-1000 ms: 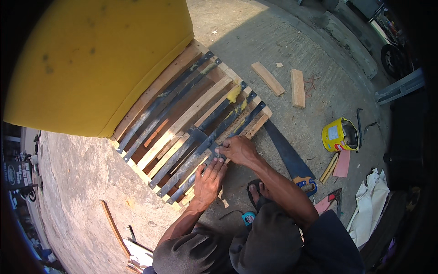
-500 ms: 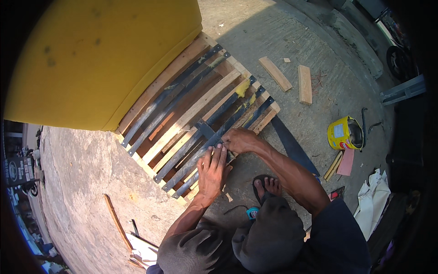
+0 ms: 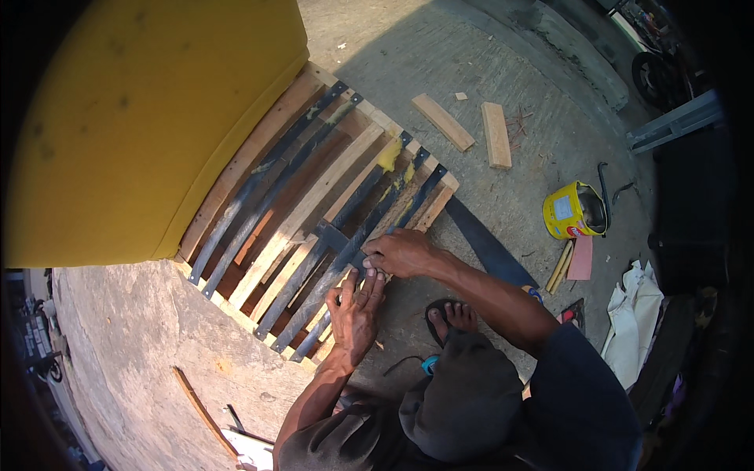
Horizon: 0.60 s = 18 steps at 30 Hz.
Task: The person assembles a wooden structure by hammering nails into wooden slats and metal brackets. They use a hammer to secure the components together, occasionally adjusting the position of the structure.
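A wooden seat frame (image 3: 302, 200) lies before me, joined to a yellow upholstered panel (image 3: 157, 133). Several black webbing straps (image 3: 267, 192) run across its slats, their ends fixed to the rails. One short black cross strap (image 3: 334, 235) lies over two of them near the middle. Beside it, at the near straps, my right hand (image 3: 402, 253) is closed, fingertips pinched at the strap. My left hand (image 3: 355, 314) meets it there with bent fingers, its tips close to the right hand's. What exactly lies between the fingertips is mostly hidden.
Two wooden blocks (image 3: 496, 135) lie on the concrete beyond the frame. A handsaw (image 3: 488, 239) rests to its right, near a yellow can (image 3: 572, 210) and a pink piece (image 3: 580, 259). By my foot is a teal tape measure (image 3: 429, 364). A wooden strip (image 3: 203, 410) lies at lower left.
The view has shifted, so the frame sits further left. My left fingers, flatter and straighter before, are now bent in toward the right hand, which stays at the strap.
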Motion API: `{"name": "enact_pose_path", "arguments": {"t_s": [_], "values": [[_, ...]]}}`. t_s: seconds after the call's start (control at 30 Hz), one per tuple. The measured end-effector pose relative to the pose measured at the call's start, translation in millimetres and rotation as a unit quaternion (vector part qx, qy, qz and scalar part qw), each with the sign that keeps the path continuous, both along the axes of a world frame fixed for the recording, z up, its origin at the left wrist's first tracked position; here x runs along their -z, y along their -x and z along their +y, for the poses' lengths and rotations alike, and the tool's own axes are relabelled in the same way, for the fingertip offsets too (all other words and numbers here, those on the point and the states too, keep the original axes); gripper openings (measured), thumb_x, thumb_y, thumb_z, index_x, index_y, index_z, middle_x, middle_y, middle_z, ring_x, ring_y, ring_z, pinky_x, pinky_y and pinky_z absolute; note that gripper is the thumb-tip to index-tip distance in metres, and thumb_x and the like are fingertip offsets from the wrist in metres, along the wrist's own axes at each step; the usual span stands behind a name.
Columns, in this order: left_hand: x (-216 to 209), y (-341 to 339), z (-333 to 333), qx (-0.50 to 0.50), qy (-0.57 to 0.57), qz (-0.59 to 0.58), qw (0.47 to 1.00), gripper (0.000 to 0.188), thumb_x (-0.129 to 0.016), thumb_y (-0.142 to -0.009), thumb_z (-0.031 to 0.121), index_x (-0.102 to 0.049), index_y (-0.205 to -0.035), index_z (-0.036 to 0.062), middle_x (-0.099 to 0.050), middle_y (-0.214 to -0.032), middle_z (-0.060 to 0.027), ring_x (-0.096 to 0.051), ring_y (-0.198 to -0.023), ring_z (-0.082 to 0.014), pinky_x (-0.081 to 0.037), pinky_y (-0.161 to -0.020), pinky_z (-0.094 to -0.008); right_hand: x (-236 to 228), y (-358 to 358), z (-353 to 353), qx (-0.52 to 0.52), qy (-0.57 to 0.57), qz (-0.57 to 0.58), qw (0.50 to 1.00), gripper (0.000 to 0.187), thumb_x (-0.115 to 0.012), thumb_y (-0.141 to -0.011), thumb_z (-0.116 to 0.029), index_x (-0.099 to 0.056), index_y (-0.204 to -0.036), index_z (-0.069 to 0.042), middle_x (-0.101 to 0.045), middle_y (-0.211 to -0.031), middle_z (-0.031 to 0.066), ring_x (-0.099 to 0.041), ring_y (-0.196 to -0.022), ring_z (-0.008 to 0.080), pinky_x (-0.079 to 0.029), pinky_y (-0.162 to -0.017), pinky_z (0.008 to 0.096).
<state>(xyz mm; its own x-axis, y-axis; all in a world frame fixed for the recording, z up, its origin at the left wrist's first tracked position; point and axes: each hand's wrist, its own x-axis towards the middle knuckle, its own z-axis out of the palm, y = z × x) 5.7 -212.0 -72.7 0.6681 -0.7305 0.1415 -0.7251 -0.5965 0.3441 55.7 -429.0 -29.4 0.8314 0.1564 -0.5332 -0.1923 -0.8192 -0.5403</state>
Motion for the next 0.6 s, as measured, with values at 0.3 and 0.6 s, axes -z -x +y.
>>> {"name": "enact_pose_path", "arguments": {"t_s": [0.3, 0.6], "values": [[-0.1, 1.3, -8.0, -0.008, 0.023, -0.057, 0.998, 0.052, -0.080, -0.086, 0.017, -0.069, -0.136, 0.0142, -0.069, -0.138, -0.0034, -0.059, -0.125, -0.0285, -0.037, -0.099, -0.0509, 74.5, 62.4, -206.6, 0.515, 0.194, -0.165, 0.818, 0.029, -0.064, -0.099, -0.030, -0.071, -0.112, -0.005, -0.075, -0.108, 0.0192, -0.071, -0.105, 0.0387, -0.055, -0.088, 0.0486], [-3.7, 2.0, -6.1, 0.002, 0.005, -0.064, 0.998, 0.054, -0.079, -0.087, 0.017, -0.067, -0.139, 0.0135, -0.066, -0.142, -0.0019, -0.058, -0.126, -0.0267, -0.039, -0.094, -0.0456, 142.7, 48.2, -241.9, 0.432, 0.253, -0.111, 0.858, 0.031, -0.064, -0.099, -0.030, -0.066, -0.116, -0.004, -0.072, -0.116, 0.0219, -0.068, -0.111, 0.0411, -0.053, -0.093, 0.0523]]}}
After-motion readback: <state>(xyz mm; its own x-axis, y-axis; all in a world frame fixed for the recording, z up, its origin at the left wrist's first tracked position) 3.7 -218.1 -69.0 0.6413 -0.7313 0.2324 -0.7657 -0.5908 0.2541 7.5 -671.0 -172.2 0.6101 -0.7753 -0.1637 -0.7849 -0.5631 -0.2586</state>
